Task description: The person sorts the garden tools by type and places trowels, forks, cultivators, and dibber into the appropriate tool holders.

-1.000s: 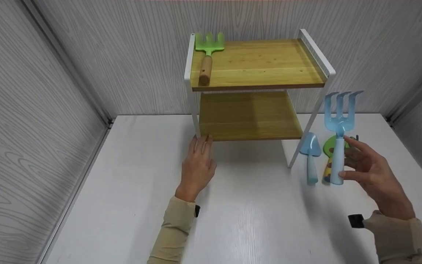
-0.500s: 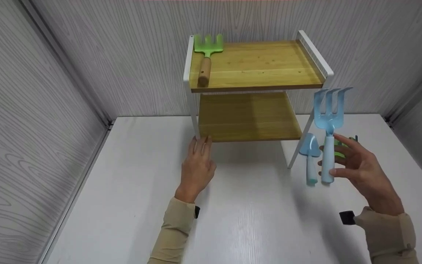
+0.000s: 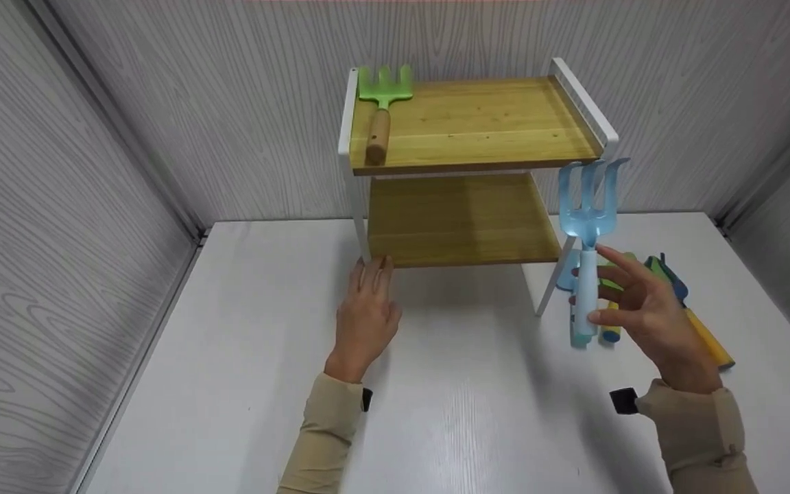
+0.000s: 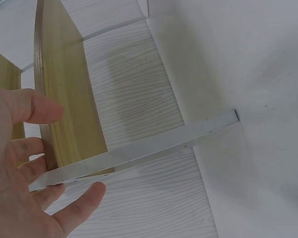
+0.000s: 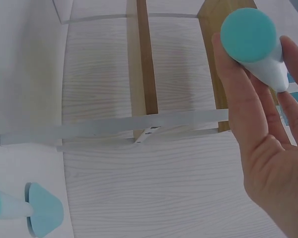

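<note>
A light-blue three-tined hand rake [image 3: 587, 274] stands upright in my right hand [image 3: 645, 319], its handle pinched between thumb and fingers. Its tines overlap the right front corner of the rack's top board. In the right wrist view the rake's turquoise handle end [image 5: 248, 34] faces the camera. My left hand [image 3: 366, 322] touches the two-tier rack [image 3: 460, 226] at the lower board's front left corner. Its fingers are stretched out there, and the left wrist view has them on both sides of the white leg [image 4: 154, 148]. A green hand fork [image 3: 381, 116] with a wooden handle lies on the top board's left side.
Partly behind my right hand, a blue trowel [image 3: 566, 271] lies beside the rack's right leg. A yellow-handled tool [image 3: 709, 339] and another with a yellow and blue handle end [image 3: 611, 335] lie nearby on the white table [image 3: 463, 412]. Grey wood-grain walls [image 3: 265, 116] enclose the table.
My right hand has moved left with the hand rake, from beside the rack to its right front corner. More of the yellow-handled tool now shows. My left hand keeps its place on the rack.
</note>
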Tool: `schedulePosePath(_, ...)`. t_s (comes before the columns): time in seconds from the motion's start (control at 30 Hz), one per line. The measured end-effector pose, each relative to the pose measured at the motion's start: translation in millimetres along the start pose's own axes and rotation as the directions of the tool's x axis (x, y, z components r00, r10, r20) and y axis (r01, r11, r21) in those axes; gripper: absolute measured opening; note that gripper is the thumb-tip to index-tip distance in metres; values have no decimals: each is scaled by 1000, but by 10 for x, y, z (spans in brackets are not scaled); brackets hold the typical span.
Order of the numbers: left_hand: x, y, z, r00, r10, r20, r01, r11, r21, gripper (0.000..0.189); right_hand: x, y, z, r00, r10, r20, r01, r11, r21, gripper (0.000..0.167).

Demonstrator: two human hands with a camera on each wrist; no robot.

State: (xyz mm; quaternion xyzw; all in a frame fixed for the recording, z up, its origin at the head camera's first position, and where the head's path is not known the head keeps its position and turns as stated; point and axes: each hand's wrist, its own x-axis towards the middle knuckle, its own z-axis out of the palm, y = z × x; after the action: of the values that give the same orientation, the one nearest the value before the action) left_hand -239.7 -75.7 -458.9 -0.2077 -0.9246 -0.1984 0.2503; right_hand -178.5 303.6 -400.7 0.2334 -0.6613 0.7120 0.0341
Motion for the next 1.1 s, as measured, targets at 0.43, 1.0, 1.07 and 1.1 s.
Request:
schedulePosePath(0.43, -11, 3, -3, 1000, -6, 10, 6, 1000, 0, 61, 9, 25, 106, 1000, -26, -4, 26, 1000, 15, 86)
schedulePosePath(1.0, -5, -7, 11, 1000, 5, -14, -5, 1000, 1, 59, 164, 66, 278, 999, 40, -33, -42, 998, -56, 84)
schedulePosePath(1.07, -5, -12, 10, 1000, 5, -17, -5, 1000, -2, 59, 181, 73, 293, 999, 29, -18, -30, 998, -47, 84)
schedulePosePath(1.1, -8, -14, 9, 1000, 4, -17, -4, 1000, -3, 59, 189, 74, 305, 999, 29, -20, -30, 999, -43, 85)
